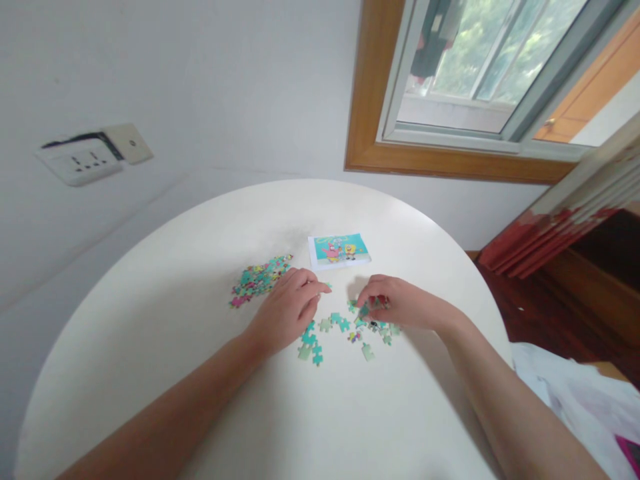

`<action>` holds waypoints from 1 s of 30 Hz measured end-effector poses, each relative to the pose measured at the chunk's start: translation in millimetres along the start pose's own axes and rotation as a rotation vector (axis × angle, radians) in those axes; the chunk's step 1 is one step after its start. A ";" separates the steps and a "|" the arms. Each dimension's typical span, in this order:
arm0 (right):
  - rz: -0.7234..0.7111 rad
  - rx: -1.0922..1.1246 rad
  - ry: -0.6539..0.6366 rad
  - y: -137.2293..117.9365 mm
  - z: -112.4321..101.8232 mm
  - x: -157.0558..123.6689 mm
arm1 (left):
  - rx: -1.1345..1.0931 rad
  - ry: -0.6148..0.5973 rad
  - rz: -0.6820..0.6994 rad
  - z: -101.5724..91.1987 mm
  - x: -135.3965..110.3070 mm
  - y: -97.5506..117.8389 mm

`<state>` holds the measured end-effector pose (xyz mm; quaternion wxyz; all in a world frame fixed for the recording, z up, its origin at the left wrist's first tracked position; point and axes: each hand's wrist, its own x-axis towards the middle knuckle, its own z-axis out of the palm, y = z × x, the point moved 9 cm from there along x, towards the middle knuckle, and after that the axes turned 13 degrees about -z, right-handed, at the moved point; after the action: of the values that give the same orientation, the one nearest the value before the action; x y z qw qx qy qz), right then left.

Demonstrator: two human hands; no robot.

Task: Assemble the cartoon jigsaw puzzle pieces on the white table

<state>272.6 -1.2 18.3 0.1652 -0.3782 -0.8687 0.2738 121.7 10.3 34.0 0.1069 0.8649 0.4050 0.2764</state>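
Note:
My left hand (290, 303) rests on the round white table (200, 267), fingers curled together and pinching a small teal puzzle piece at its fingertips. My right hand (395, 303) is curled over a cluster of teal puzzle pieces (345, 330), fingertips pressed on one piece. More loose teal pieces lie between and below both hands. A heap of colourful puzzle pieces (257, 280) lies just left of my left hand. A small reference picture card (339, 251) with cartoon figures lies beyond the hands.
A wall socket plate (83, 162) is on the white wall at the left. A wood-framed window (470, 87) is at the upper right. Red-and-white folded boards (560, 227) lean at the right. White cloth (585, 400) lies at the lower right.

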 end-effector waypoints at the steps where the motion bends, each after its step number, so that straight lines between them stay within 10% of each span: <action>1: 0.008 -0.026 0.036 1.9 -2.5 0.7 | -0.003 -0.001 -0.005 0.5 -0.1 -1.2; 17: 0.035 -0.002 0.211 -3.8 9.4 17.9 | 0.032 -0.006 -0.084 8.2 1.0 -12.0; 24: 0.160 0.034 0.509 17.6 -2.5 30.6 | 0.055 -0.031 -0.077 10.6 0.8 -10.4; 30: 0.227 -0.106 0.451 23.8 5.3 46.7 | 0.053 -0.052 -0.089 11.9 1.2 -9.8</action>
<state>252.6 45.2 3.6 0.3029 -0.5327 -0.7751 0.1536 122.8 18.0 20.6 0.1068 0.8556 0.4471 0.2380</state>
